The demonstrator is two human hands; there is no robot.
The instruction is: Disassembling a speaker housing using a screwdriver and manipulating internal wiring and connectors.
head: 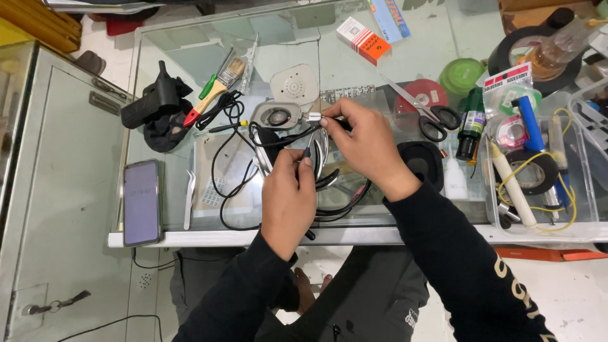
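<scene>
My left hand point(288, 196) nearest, clamped on black headset frame point(329, 180); right hand point(367, 145) at 1 o'clock pinching small silver part point(312, 117). Earcup point(276, 116) detached on counter point(190, 60): repair midway, reassembly left.

A black headset point(297, 164) with thin curved bands and a trailing black cable point(218, 183) lies on the glass counter before you; its round grey earpiece point(277, 116) faces up, opened.

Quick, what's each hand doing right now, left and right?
Left hand: closed, pinching a thin dark tool over the headset.
Right hand: closed, fingertips gripping a small silver part of the headset.
</scene>
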